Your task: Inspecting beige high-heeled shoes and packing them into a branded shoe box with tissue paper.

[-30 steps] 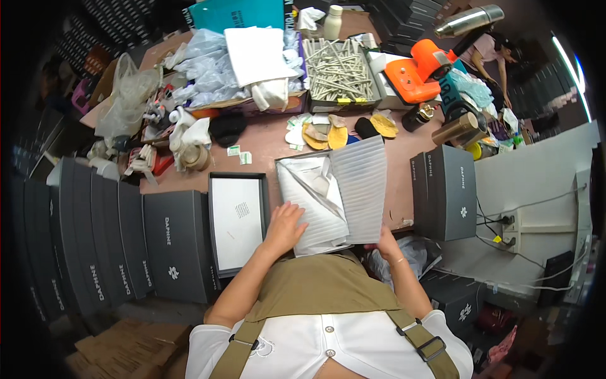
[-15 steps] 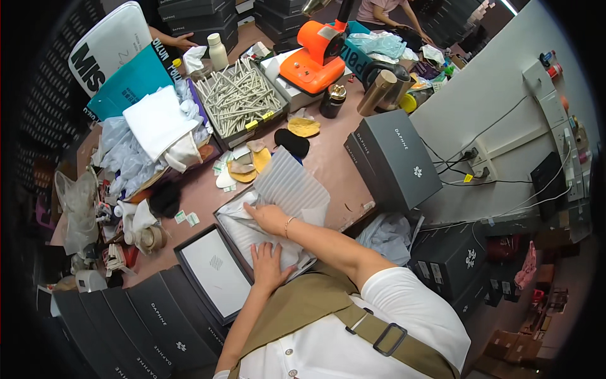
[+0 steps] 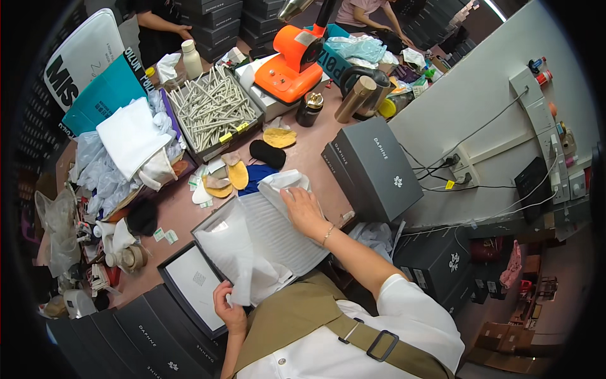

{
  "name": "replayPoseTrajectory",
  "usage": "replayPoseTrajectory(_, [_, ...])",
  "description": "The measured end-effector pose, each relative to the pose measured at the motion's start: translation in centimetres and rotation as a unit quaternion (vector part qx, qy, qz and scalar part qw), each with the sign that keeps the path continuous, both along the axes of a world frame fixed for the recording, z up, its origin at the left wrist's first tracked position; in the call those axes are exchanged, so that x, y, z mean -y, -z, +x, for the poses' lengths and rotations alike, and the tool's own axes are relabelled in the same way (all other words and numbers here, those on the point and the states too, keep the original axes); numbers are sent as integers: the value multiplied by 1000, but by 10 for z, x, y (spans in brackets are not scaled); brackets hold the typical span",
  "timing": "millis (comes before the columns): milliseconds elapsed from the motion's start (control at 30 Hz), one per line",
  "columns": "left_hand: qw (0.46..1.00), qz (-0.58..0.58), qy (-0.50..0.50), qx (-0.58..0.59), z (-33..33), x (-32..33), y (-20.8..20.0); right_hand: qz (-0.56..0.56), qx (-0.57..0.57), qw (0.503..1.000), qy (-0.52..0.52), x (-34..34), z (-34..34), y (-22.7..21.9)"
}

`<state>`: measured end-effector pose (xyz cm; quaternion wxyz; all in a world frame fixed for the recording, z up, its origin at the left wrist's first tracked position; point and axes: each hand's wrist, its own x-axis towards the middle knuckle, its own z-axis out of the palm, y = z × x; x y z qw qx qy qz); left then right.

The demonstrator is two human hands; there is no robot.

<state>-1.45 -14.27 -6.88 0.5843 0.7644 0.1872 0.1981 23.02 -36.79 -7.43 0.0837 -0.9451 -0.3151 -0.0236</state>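
Observation:
A shallow grey shoebox (image 3: 205,245) lies in front of me with white tissue paper (image 3: 228,243) inside. My left hand (image 3: 230,309) pinches the paper's near left edge between thumb and fingers. A ribbed, translucent foam sheet (image 3: 284,237) spreads over the box's right side. Across its far end, my right hand (image 3: 307,213) rests with fingers apart on a folded-back white sheet (image 3: 284,181). Whatever lies under the paper is hidden. Beside the box, on the left, sits a grey lid (image 3: 189,278) with a white inner face.
Dark shoeboxes (image 3: 154,335) line the near left, and another grey box (image 3: 375,167) stands right. Farther back are a tray of pale paper sticks (image 3: 214,104), an orange lamp base (image 3: 287,79), a dark jar (image 3: 310,108) and yellow pads (image 3: 238,175). Two other people work beyond.
My right hand has moved right and away, laying the sheets back. My left hand has shifted left and nearer, now gripping the tissue edge. The view has turned slightly right.

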Motion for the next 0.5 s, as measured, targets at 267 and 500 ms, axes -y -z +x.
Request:
replayPoseTrajectory(267, [902,-389,-127,-137,-99,-31,-8,233,-160,909,-306,-150,-131,-29])
replayPoseTrajectory(500, [996,-8,34,-87,-27,-26,-82,91,-176,888,-415,-192,-154,29])
